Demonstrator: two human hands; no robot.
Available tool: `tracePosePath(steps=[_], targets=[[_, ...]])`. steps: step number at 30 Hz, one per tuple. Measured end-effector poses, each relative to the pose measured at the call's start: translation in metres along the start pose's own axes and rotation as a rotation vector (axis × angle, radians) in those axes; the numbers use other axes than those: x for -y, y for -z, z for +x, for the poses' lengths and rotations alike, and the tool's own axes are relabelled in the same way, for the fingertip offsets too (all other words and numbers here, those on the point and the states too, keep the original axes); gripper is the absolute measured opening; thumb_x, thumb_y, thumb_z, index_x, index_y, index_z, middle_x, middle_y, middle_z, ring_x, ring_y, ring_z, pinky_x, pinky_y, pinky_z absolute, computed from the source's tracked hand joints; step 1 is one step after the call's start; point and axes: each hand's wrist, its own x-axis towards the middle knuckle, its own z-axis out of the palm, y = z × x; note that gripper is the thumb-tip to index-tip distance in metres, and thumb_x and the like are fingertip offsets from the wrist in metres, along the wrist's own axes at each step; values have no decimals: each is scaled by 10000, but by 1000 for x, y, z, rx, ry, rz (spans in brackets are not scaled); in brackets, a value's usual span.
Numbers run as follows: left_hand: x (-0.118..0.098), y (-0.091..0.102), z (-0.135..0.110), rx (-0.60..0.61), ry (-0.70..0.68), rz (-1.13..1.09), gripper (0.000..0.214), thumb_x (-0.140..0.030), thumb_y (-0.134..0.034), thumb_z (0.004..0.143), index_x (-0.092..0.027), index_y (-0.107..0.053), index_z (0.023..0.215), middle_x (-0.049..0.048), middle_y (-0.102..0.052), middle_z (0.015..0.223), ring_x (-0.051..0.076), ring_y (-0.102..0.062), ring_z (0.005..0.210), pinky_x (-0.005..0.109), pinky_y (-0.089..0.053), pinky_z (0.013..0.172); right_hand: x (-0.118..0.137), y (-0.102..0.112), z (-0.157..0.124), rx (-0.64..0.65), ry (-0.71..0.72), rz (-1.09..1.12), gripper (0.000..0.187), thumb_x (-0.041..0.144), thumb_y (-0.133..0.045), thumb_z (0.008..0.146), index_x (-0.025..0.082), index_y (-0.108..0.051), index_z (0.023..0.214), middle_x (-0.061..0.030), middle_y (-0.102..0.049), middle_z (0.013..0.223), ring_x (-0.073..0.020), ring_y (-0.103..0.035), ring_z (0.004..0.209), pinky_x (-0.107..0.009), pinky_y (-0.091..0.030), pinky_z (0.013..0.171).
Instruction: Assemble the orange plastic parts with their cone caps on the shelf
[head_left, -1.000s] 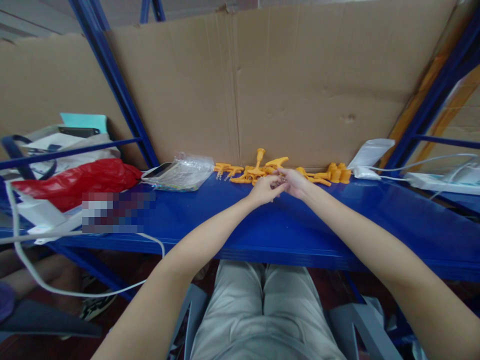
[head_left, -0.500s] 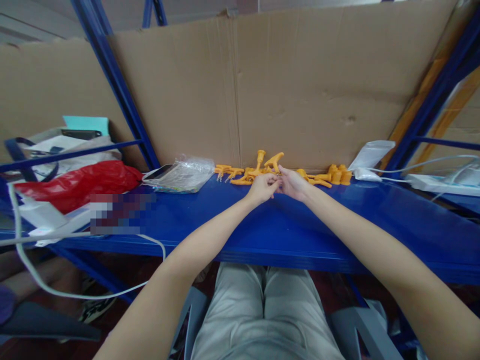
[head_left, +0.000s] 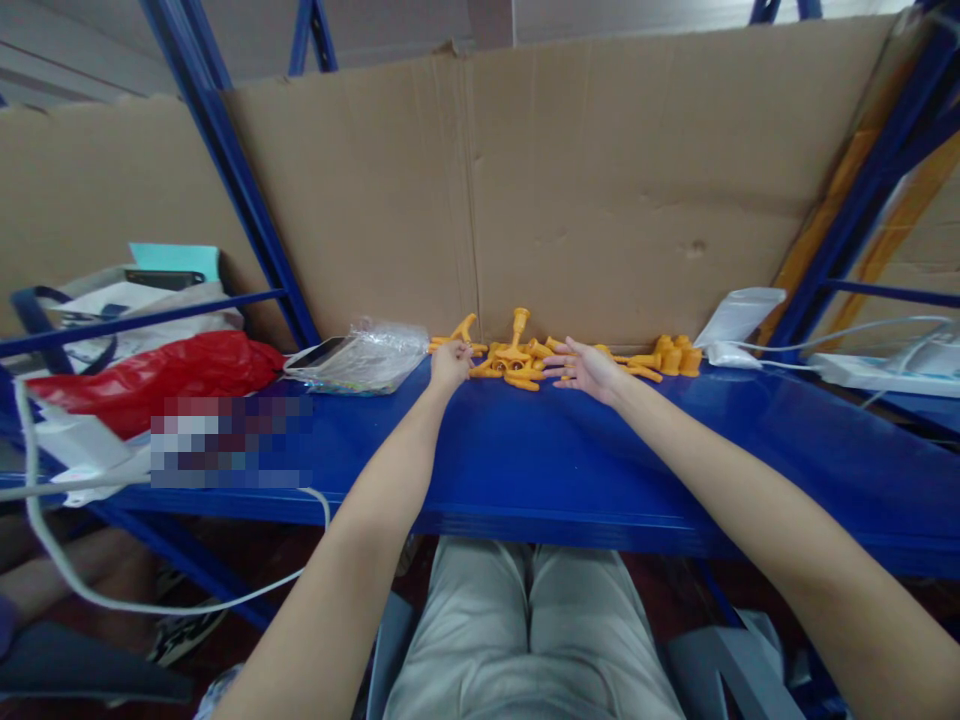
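Two hands in play: left hand point(head_left: 449, 364) pinching one orange handle point(head_left: 466, 327), long axis slanting up rightward; right hand point(head_left: 595, 373), fingers spread!

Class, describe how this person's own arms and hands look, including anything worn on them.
The left arm and right arm are bare as far as they show: no sleeves or wristwatch. The left hand and right hand wear no gloves; rings would be too small to make out.

The left arm point(head_left: 375, 490) reaches forward to a left grip point(head_left: 450, 362) with curled fingers, while the right arm point(head_left: 735, 490) angles inward, its right grip point(head_left: 585, 370) loosely spread, fingers pointing leftward.
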Motion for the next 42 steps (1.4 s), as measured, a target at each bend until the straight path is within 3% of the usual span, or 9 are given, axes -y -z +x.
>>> tracePosePath(steps=[4, 7, 11, 15, 20, 24, 34, 42], targets=[[14, 8, 3, -1, 221, -12, 136, -98, -629, 853, -174, -611, 742, -26, -569, 473, 95, -490, 347, 169, -373, 416, -1, 0, 0, 0, 14, -36, 214, 372, -344, 1037, 226, -497, 1006, -100, -693, 1071, -167, -671, 800, -280, -523, 666], [17, 10, 3, 0, 288, -123, 110, -84, -652, 856, -177, -623, 806, -44, -554, 449, 69, -449, 315, 132, -308, 372, -3, 1, 2, 22, 33, -67, 215, 385, -356, 1033, 226, -501, 1023, -107, -693, 1095, -176, -679, 815, -286, -522, 668], [17, 11, 4, -13, 391, -246, 108, -75, -634, 879, -172, -618, 923, -30, -609, 511, 63, -495, 346, 133, -393, 412, -4, 1, 1, 8, 31, -84, 210, 370, -360, 1036, 220, -506, 1023, -115, -692, 1149, -166, -684, 825, -275, -521, 675], [12, 11, 6, -47, 459, -403, 179, -35, -517, 913, -166, -607, 996, 49, -720, 714, 68, -565, 422, 166, -500, 481, -3, -1, -2, -18, 21, -80, 204, 364, -379, 1029, 220, -524, 1017, -102, -709, 1088, -173, -681, 824, -293, -524, 704], [2, 10, 8, -111, 464, -676, 277, -17, -428, 922, -154, -598, 1093, 130, -750, 993, 155, -735, 762, 203, -593, 583, -2, -1, -3, -31, 11, -77, 198, 355, -372, 1030, 225, -518, 995, -82, -714, 1029, -170, -673, 799, -288, -518, 688], [-4, 10, 7, -120, 469, -783, 226, -44, -408, 939, -131, -598, 1025, 171, -719, 1065, 189, -729, 959, 199, -607, 648, -2, -1, -4, -40, 14, -77, 199, 348, -377, 1033, 216, -516, 983, -89, -714, 1036, -158, -669, 772, -268, -510, 663], [-3, 6, 6, -49, 339, -724, 257, 0, -453, 846, -172, -599, 970, 88, -727, 977, 168, -718, 968, 263, -590, 831, -5, 5, 3, -6, 51, -90, 178, 362, -415, 1017, 222, -526, 1021, -94, -711, 1010, -176, -677, 794, -280, -519, 669], [6, 3, 9, -47, 329, -535, 245, -69, -510, 843, -197, -557, 1047, 101, -714, 1132, 171, -726, 926, 271, -546, 779, -6, 3, 1, -22, 38, -103, 157, 307, -409, 1018, 217, -533, 988, -92, -717, 1046, -162, -667, 779, -278, -519, 673]])
